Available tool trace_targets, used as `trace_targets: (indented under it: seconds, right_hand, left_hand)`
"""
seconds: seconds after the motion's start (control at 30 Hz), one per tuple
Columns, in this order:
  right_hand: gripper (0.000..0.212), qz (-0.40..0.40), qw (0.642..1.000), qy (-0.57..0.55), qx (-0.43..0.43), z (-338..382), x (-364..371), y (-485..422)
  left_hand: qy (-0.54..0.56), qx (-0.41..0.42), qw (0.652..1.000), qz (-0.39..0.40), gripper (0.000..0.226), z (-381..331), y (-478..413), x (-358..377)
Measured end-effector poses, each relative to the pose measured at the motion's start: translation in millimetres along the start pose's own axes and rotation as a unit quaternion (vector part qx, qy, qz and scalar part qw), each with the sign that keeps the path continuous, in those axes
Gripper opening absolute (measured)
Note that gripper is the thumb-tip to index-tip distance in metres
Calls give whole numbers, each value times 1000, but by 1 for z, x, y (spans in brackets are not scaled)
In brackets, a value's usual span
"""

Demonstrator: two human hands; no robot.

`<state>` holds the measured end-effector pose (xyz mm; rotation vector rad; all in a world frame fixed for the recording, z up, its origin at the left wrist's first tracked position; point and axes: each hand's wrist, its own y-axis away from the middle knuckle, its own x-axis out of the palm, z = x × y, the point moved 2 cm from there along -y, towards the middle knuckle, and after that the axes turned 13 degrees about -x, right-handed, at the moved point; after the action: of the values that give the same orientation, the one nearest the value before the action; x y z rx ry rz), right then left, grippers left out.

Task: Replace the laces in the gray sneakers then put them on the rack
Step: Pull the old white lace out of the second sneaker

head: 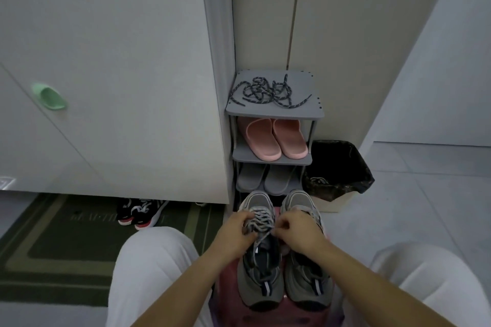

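Gray sneakers (261, 287) stand just before the rack (313, 112). The left hand (239, 227) and the right hand (296, 231) both pinch the pale lace (259, 216) of one sneaker.

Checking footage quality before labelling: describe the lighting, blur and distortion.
Head view: dim, bluish light, no glare; wide-angle bend slants the cabinet edges; left hand and right hand at the sneaker laces look soft; dark laces on the rack read clearly; black sneakers under the cabinet sit in shadow.
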<state>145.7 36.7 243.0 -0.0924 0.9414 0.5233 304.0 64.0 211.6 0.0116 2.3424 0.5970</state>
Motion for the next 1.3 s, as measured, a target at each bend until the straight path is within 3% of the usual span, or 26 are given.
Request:
trace_targets:
  seconds: [0.1, 0.17, 0.23, 0.33, 0.4, 0.63, 0.83, 0.93, 1.07, 1.23, 1.3]
  right_hand:
    - [22, -33, 997, -63, 6, -7, -2, -4]
    - [1, 10, 999, -47, -2, -7, 0, -6]
    - [5, 39, 999, -15, -15, -8, 4, -8]
    - [31, 8, 999, -37, -7, -14, 6, -10]
    - [37, 4, 1000, -25, -4, -16, 9, -11]
    - [18, -46, 996, -69, 23, -20, 16, -15]
    - [33, -23, 998, -50, -12, -25, 15, -13]
    - [22, -28, 998, -55, 6, -25, 13, -11]
    - [19, -43, 988, -143, 35, -23, 9, -8]
    - [25, -19, 998, -64, 7, -27, 13, -9]
    - [24, -38, 994, -100, 21, -31, 16, -11]
  left_hand:
    - [7, 15, 1000, -7, 40, 3, -1, 2]
    - [10, 25, 1000, -11, 39, 4, -1, 4]
    - [11, 27, 999, -20, 40, 6, -2, 5]
    - [9, 24, 999, -19, 39, 7, -4, 5]
    - [13, 24, 999, -21, 37, 6, -5, 5]
    - [24, 17, 999, -23, 39, 7, -3, 8]
    - [65, -7, 998, 2, 39, 11, -2, 7]
    - [81, -25, 996, 2, 39, 11, -1, 8]
    - [64, -27, 998, -8, 39, 9, 2, 11]
    - [41, -18, 999, 0, 40, 11, -1, 8]
    - [35, -19, 999, 2, 39, 13, -3, 8]
